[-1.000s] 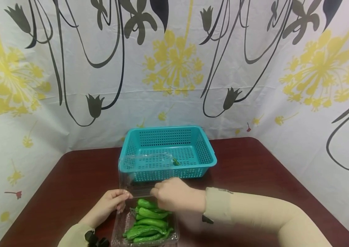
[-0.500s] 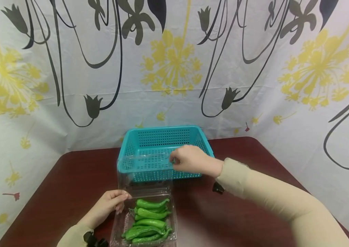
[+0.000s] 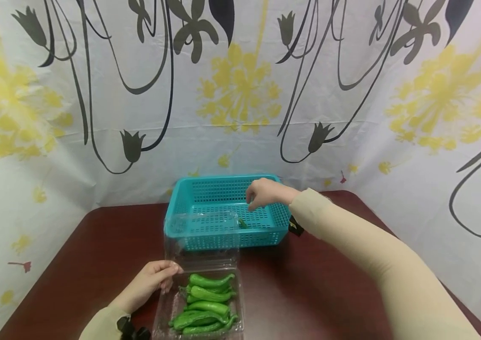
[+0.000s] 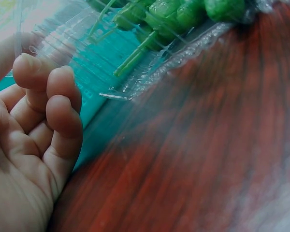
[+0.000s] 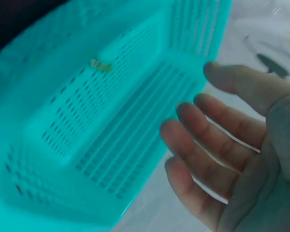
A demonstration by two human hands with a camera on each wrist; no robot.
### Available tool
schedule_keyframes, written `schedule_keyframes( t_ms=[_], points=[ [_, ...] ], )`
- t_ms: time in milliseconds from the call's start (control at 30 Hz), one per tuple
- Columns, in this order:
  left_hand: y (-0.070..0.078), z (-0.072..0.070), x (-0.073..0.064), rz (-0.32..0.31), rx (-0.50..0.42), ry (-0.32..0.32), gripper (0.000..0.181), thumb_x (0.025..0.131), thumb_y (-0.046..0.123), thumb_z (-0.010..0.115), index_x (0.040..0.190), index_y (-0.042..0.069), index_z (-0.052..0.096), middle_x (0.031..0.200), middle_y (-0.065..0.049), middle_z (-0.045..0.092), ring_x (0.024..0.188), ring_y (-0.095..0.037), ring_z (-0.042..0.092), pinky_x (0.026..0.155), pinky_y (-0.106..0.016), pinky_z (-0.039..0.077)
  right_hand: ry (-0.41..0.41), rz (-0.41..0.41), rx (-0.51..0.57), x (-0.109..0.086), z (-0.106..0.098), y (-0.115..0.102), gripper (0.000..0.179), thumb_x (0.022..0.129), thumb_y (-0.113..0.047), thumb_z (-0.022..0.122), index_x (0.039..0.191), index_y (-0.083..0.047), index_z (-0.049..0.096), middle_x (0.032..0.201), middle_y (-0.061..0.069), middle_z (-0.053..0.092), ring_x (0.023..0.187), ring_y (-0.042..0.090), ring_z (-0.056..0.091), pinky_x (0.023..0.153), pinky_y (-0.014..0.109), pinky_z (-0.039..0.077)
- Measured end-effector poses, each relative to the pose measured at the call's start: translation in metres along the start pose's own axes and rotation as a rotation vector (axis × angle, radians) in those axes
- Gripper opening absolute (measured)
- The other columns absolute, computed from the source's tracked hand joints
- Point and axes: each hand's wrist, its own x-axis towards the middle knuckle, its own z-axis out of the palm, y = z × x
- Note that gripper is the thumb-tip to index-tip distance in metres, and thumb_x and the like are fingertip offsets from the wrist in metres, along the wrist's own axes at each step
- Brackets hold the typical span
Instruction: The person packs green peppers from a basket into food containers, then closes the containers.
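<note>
In the head view, several green peppers (image 3: 208, 307) lie across a clear plastic clamshell box (image 3: 161, 316), its lid (image 3: 202, 259) raised at the back. My left hand (image 3: 153, 278) pinches the left edge of this box near the hinge. Green stems (image 4: 135, 60) show through the clear plastic in the left wrist view. Over the right part of a turquoise basket (image 3: 219, 238) is my right hand (image 3: 263, 193). The right wrist view shows that hand's fingers (image 5: 215, 140) relaxed and apart, holding nothing. A small piece of green pepper (image 3: 242, 223) is visible inside the basket, partly behind the lid.
The dark red-brown table (image 3: 308, 283) carries both containers, the basket behind the box. Behind the table hangs a patterned white cloth (image 3: 240, 156). The raised lid overlaps the basket's front left in the head view.
My right hand has moved from above the box up and back to the basket, over its right part. The left hand has stayed at the box edge.
</note>
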Motion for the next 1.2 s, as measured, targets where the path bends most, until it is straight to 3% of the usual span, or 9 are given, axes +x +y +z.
schedule_keyframes(
  t_ms=[133, 333, 467, 633, 767, 1000, 1200],
  points=[
    [0.001, 0.0, 0.0, 0.002, -0.008, -0.001, 0.024, 0.101, 0.024, 0.054, 0.105, 0.007, 0.07, 0.065, 0.007, 0.051, 0.057, -0.007, 0.046, 0.06, -0.027, 0.045, -0.109, 0.056, -0.012, 0.017, 0.001, 0.008, 0.02, 0.087, -0.018, 0.073, 0.106, -0.011, 0.071, 0.103, 0.005, 0.064, 0.078, 0.023, 0.066, 0.067, 0.033, 0.052],
    [0.0, 0.001, 0.0, 0.029, -0.018, -0.022, 0.023, 0.101, 0.02, 0.053, 0.106, 0.006, 0.07, 0.063, 0.008, 0.051, 0.058, -0.007, 0.048, 0.06, -0.027, 0.047, -0.227, 0.11, -0.068, 0.036, 0.01, 0.015, 0.024, 0.086, -0.02, 0.075, 0.108, -0.01, 0.072, 0.1, 0.002, 0.065, 0.09, 0.03, 0.067, 0.077, 0.044, 0.053],
    [0.0, 0.001, -0.001, 0.017, -0.016, -0.003, 0.024, 0.101, 0.023, 0.054, 0.106, 0.006, 0.07, 0.063, 0.008, 0.05, 0.057, -0.007, 0.047, 0.06, -0.026, 0.047, -0.263, 0.152, -0.113, 0.048, 0.018, 0.018, 0.023, 0.085, -0.021, 0.076, 0.106, -0.011, 0.073, 0.097, 0.0, 0.065, 0.092, 0.029, 0.067, 0.08, 0.045, 0.053],
    [0.0, -0.001, -0.001, 0.018, 0.004, 0.014, 0.027, 0.1, 0.023, 0.055, 0.107, 0.001, 0.069, 0.062, 0.007, 0.05, 0.057, -0.007, 0.047, 0.06, -0.027, 0.047, -0.309, 0.206, -0.182, 0.06, 0.027, 0.023, 0.008, 0.084, -0.024, 0.077, 0.089, -0.019, 0.073, 0.09, -0.003, 0.065, 0.087, 0.024, 0.067, 0.074, 0.038, 0.054],
    [0.0, -0.003, 0.0, 0.027, 0.02, 0.015, 0.029, 0.1, 0.023, 0.055, 0.108, -0.002, 0.068, 0.061, 0.007, 0.049, 0.057, -0.008, 0.048, 0.06, -0.028, 0.048, -0.349, 0.238, -0.217, 0.066, 0.031, 0.027, 0.007, 0.084, -0.026, 0.078, 0.082, -0.022, 0.072, 0.087, -0.005, 0.065, 0.085, 0.02, 0.067, 0.069, 0.033, 0.054],
    [0.001, -0.003, -0.001, 0.043, 0.025, 0.019, 0.031, 0.101, 0.021, 0.054, 0.108, -0.006, 0.066, 0.06, 0.007, 0.048, 0.055, -0.007, 0.048, 0.057, -0.026, 0.047, -0.371, 0.243, -0.255, 0.078, 0.042, 0.03, 0.015, 0.08, -0.031, 0.082, 0.088, -0.022, 0.072, 0.088, -0.004, 0.066, 0.085, 0.02, 0.066, 0.068, 0.032, 0.053],
    [0.0, -0.002, -0.001, 0.058, 0.031, 0.008, 0.029, 0.101, 0.018, 0.052, 0.107, -0.007, 0.066, 0.059, 0.007, 0.048, 0.054, -0.006, 0.048, 0.055, -0.025, 0.047, -0.439, 0.256, -0.255, 0.088, 0.057, 0.029, 0.014, 0.08, -0.032, 0.081, 0.085, -0.022, 0.073, 0.086, -0.001, 0.068, 0.083, 0.018, 0.065, 0.069, 0.033, 0.053]
  ],
)
